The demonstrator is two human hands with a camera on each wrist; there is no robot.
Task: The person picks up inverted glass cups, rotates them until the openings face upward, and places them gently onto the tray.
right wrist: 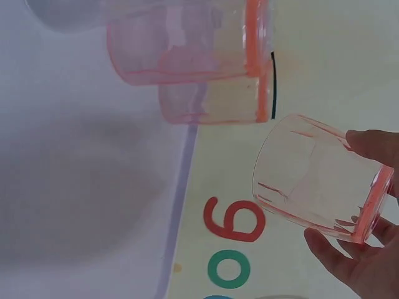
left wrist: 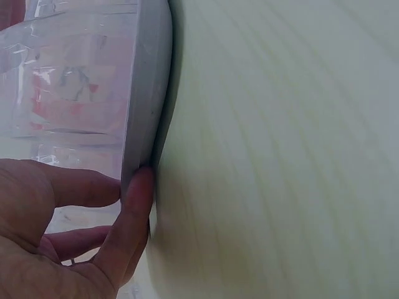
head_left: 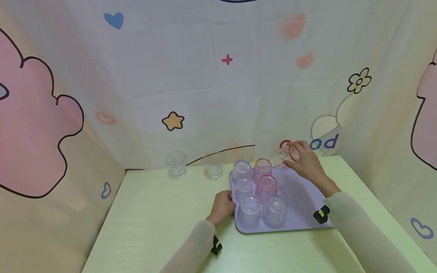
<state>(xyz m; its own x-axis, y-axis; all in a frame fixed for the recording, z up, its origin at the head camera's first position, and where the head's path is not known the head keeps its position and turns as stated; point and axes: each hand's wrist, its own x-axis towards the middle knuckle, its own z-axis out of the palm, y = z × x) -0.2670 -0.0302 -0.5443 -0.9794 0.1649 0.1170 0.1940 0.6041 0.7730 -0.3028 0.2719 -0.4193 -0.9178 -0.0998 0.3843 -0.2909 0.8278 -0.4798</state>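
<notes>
A clear glass cup with a pink base hangs tilted above the far edge of the lilac tray. My right hand grips it near the base, its mouth pointing left in the head view. In the right wrist view, thumb and fingers curl around the thick pink end of that cup. My left hand pinches the tray's left rim. On the tray, two pink cups and several clear cups stand upside down in two columns on its left part.
Two clear cups stand on the table behind and left of the tray, one farther left and one nearer. A printed cloth backdrop rises behind the pale table.
</notes>
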